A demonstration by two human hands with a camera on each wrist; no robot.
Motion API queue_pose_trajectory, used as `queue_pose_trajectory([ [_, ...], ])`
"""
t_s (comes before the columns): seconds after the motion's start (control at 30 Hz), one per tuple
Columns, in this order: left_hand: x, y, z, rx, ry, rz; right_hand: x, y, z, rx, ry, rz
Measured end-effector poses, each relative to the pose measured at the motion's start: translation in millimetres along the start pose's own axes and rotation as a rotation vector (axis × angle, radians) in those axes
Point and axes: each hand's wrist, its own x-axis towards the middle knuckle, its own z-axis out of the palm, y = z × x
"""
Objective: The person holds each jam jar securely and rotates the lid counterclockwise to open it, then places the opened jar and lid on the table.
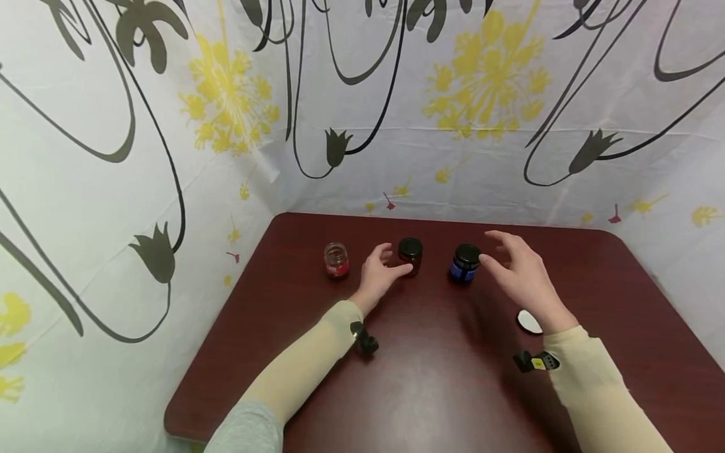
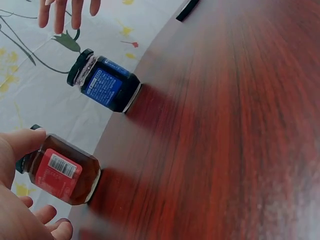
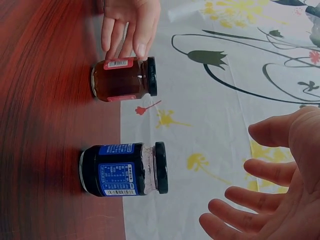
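Observation:
My left hand (image 1: 378,275) is at the side of a jar of amber-brown contents (image 1: 410,249) with a red label and dark lid. Its thumb lies at the jar near the lid; whether it touches cannot be told. The fingers are spread loosely, not wrapped round the glass. To the right stands a dark jar (image 3: 117,171) with a blue label and black lid, upright on the table. Beside that jar, my right hand (image 1: 522,272) hovers with fingers apart and nothing in it.
A lidless glass jar (image 1: 337,260) with a red label and some dark red contents stands left of my left hand. On the right of the brown table (image 1: 430,377) lies a round lid (image 1: 529,321), white side up. Patterned cloth (image 1: 385,94) hangs behind the table.

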Motion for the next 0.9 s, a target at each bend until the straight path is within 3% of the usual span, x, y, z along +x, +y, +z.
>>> queue_pose_trajectory([
  [0.5, 8.4, -4.0, 8.0, -0.023, 0.002, 0.005, 1.5, -0.4, 2.7, 0.005, -0.005, -0.001],
  [0.9, 13.1, -5.9, 19.6, 0.019, 0.014, 0.026, 0.8, 0.0, 6.1, 0.004, -0.022, 0.004],
])
